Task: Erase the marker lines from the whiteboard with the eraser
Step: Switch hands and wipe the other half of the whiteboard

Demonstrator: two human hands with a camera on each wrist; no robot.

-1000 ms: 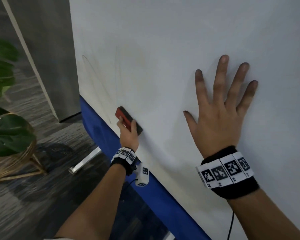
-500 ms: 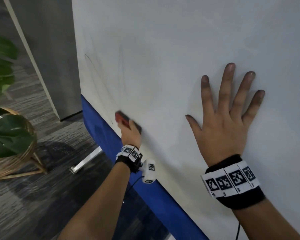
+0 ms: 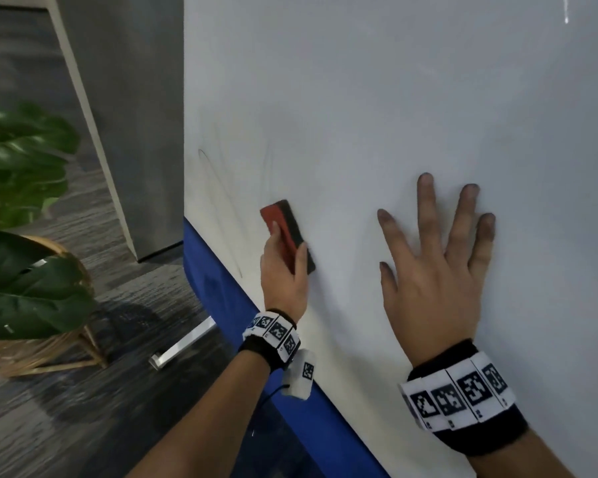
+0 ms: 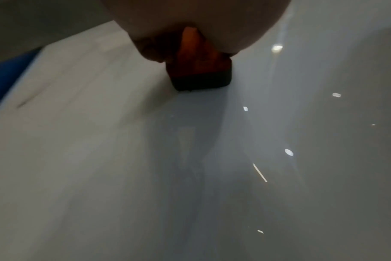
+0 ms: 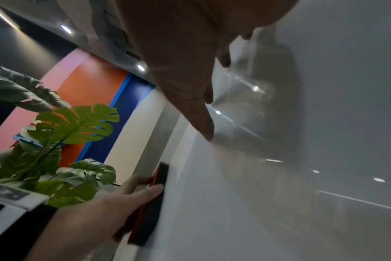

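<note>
Eraser (image 3: 286,236) has slid back up the whiteboard (image 3: 394,98) since half a second ago, when it sat lower near the blue bottom edge (image 3: 221,291); the right hand hasn't shifted on the board. Left hand (image 3: 283,281) grips the eraser, thumb on one long side and fingers (image 3: 302,257) wrapped over the other, red back facing out, dark felt face flat against the board. Eraser is tilted, upper end leaning left, low on the board's left part, just above the blue edge. Right hand (image 3: 435,270) lies flat on the whiteboard to the right of the eraser, fingers straight and spread, holding nothing; fingertips look smudged dark. Faint marker lines (image 3: 218,208) remain left of the eraser: a thin curved stroke running down toward the blue edge, plus lighter streaks above the eraser. Both wrists carry black bands with white coded tags. Left of the board: a grey panel (image 3: 125,132), a leafy plant (image 3: 21,201) in a woven basket (image 3: 49,353) on the dark floor (image 3: 83,426), and a metal board foot (image 3: 183,346).
</note>
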